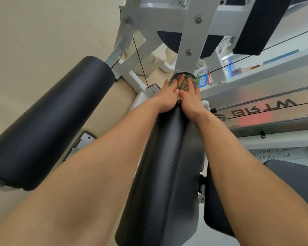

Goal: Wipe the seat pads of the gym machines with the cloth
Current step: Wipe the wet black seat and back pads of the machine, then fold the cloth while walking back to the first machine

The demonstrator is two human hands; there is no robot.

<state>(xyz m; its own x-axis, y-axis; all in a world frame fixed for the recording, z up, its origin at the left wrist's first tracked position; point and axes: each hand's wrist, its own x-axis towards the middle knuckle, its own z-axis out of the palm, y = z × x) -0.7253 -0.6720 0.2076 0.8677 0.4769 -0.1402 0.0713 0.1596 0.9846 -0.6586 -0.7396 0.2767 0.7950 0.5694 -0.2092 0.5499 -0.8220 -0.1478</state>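
At the far end of the long ribbed seat pad (167, 166), both hands lie side by side on a multicoloured cloth (183, 80). The left hand (164, 97) and right hand (190, 100) touch at the thumbs.

Grip: fingers laid forward and mostly straight, pressing the cloth down onto the pad. No pinch visible. The cloth sits just below the point where the white frame upright (187, 41) meets the pad.

Step in hand, by my reading: a lengthwise wipe, now at its far limit. To do it well:
- press evenly through both palms so the cloth does not ride up over the ribbing
- draw back along the ribbed surface in one straight pass
- work the cloth into the crease running down the pad's middle, where grime would likely collect
- cover the rounded flanks, not only the crown
- mind the thin black cables near the frame

Pad: matte black, fine diagonal ribs, a shallow fold along its centre. No stains that I can make out.

Cloth: crumpled, streaked red, yellow and dark, and largely hidden under the fingers.

A smooth black roller pad (48, 119) lies well apart to the left, probably next in line.
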